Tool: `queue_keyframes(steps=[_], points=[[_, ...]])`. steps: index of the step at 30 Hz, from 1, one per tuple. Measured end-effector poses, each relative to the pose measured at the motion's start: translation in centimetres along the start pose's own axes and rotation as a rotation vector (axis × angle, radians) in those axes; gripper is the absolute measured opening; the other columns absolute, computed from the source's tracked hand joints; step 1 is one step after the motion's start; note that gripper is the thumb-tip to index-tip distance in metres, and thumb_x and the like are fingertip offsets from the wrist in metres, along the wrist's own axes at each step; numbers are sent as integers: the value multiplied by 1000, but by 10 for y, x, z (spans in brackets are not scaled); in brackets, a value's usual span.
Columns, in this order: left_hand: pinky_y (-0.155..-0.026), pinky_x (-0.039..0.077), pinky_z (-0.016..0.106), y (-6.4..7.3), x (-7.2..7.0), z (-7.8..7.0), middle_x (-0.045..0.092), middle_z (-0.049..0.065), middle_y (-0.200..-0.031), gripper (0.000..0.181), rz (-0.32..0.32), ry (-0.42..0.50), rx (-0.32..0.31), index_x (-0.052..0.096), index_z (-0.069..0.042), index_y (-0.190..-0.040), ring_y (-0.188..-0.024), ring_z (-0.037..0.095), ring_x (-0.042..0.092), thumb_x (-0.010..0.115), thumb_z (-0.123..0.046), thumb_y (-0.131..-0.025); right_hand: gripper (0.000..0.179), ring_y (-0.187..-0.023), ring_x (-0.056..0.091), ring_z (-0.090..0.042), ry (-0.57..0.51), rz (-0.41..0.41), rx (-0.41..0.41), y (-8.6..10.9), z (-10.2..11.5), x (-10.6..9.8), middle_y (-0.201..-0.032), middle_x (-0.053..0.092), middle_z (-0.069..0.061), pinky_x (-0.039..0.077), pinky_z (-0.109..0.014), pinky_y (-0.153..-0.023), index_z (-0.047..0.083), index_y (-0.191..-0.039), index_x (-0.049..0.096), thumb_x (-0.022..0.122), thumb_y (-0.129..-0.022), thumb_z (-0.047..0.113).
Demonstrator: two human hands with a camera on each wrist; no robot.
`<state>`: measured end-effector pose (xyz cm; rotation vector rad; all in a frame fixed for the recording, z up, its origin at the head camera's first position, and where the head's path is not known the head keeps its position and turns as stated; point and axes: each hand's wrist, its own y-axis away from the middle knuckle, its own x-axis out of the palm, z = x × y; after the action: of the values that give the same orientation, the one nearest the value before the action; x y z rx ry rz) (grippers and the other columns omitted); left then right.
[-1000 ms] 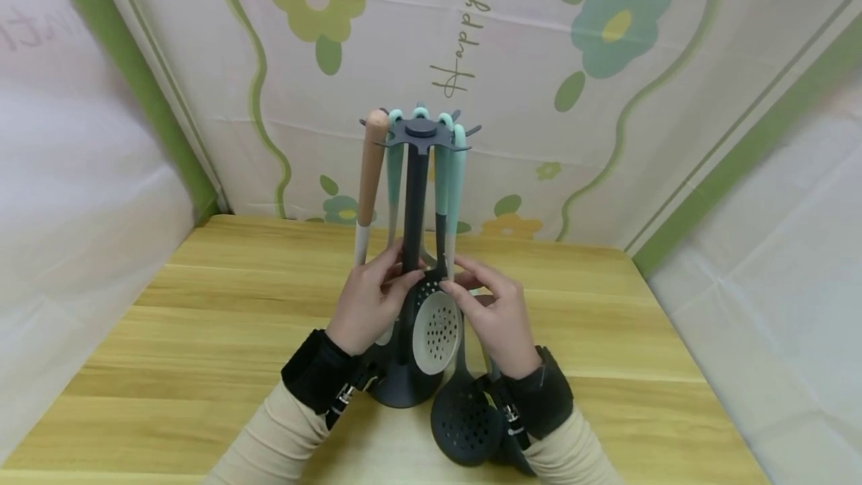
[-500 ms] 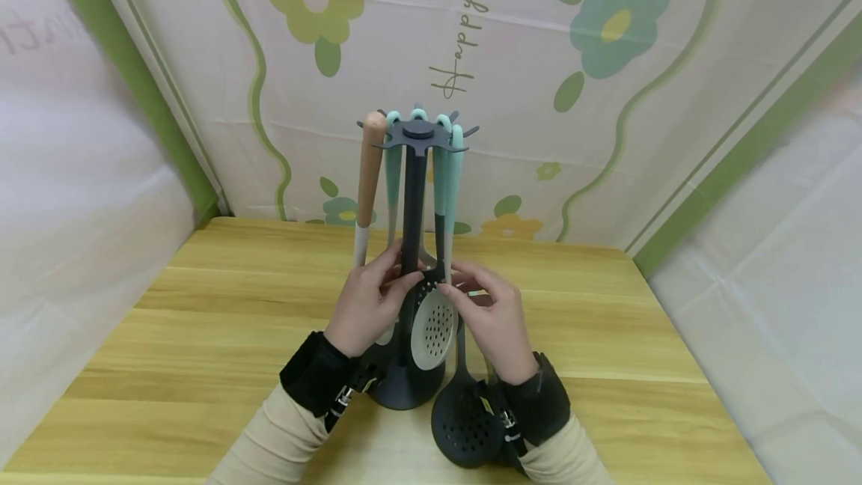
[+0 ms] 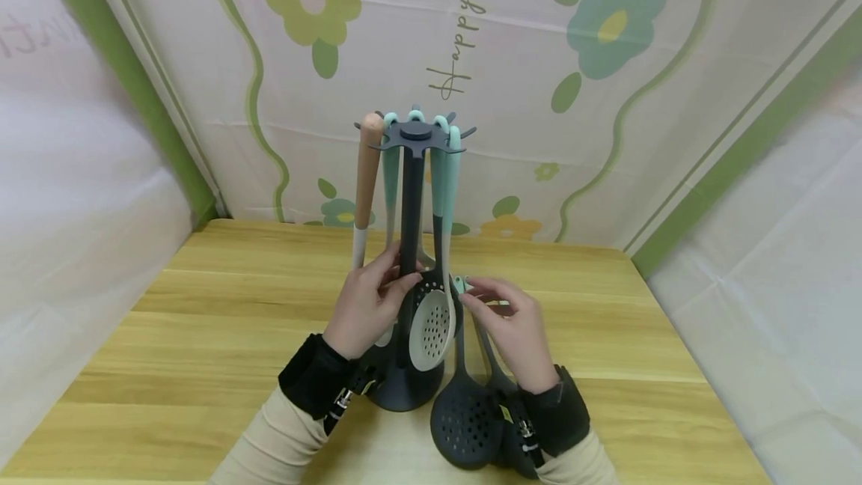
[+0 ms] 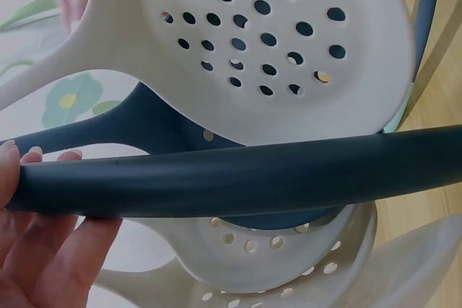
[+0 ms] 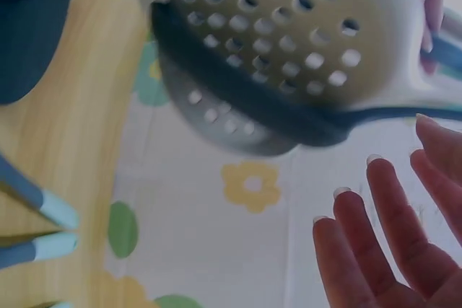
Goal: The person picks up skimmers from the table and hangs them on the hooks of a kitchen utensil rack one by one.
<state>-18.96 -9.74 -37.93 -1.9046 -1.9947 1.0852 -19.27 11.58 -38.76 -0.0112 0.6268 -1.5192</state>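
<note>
A dark utensil stand [image 3: 412,200] stands upright with several utensils hung from its hooked top. My left hand [image 3: 367,298] grips its post, thumb across the front; the left wrist view shows the fingers [image 4: 79,257] wrapped around the post. A white skimmer [image 3: 429,335] with a mint handle hangs at the front right, overlapping a black skimmer [image 3: 431,275] behind it. Just right of the white skimmer is my right hand [image 3: 508,324], holding nothing. Its fingers [image 5: 386,214] are spread and relaxed in the right wrist view, below the hanging skimmer heads.
Right of the stand's base, a dark skimmer [image 3: 465,425] lies on the wooden table [image 3: 236,365], with another dark utensil [image 3: 521,444] partly under the right wrist. A wooden-handled utensil [image 3: 367,178] hangs at the stand's left. A floral cloth [image 3: 525,103] rises behind the table.
My right hand has let go of the white skimmer's neck and moved right, and the skimmer now hangs freely. The left hand has kept its grip on the post.
</note>
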Motion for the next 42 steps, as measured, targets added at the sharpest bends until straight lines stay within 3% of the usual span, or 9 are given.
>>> queue_keyframes(steps=[13, 22, 29, 42], points=[[-84, 61, 41, 0, 0, 1, 72, 13, -103, 30, 4, 7, -13, 65, 4, -122, -102, 30, 73, 64, -7, -94, 44, -92, 67, -23, 160, 81, 110, 2, -37, -11, -101, 74, -10, 59, -49, -85, 1, -120, 74, 73, -88, 31], [-83, 61, 40, 0, 0, 2, 73, 12, -103, 31, 2, 7, 1, 64, 4, -122, -101, 30, 74, 64, -8, -95, 52, -97, 66, -23, 205, 111, 179, 2, -60, -16, -106, 73, -9, 57, -47, -88, 3, -125, 71, 72, -88, 39], [-83, 61, 41, 0, 0, 3, 73, 12, -103, 29, -3, 11, 1, 65, 4, -121, -101, 30, 74, 64, -8, -95, 47, -98, 66, -29, 270, 125, 198, -3, -70, -26, -106, 73, -13, 58, -44, -76, 0, -126, 70, 71, -90, 29], [-84, 61, 40, 0, 0, 3, 73, 13, -104, 30, 0, 16, 6, 64, 5, -122, -102, 30, 73, 63, -9, -95, 49, -91, 68, -31, 382, 213, 245, -14, -88, -43, -107, 72, -18, 58, -47, -75, -5, -129, 66, 71, -89, 24]])
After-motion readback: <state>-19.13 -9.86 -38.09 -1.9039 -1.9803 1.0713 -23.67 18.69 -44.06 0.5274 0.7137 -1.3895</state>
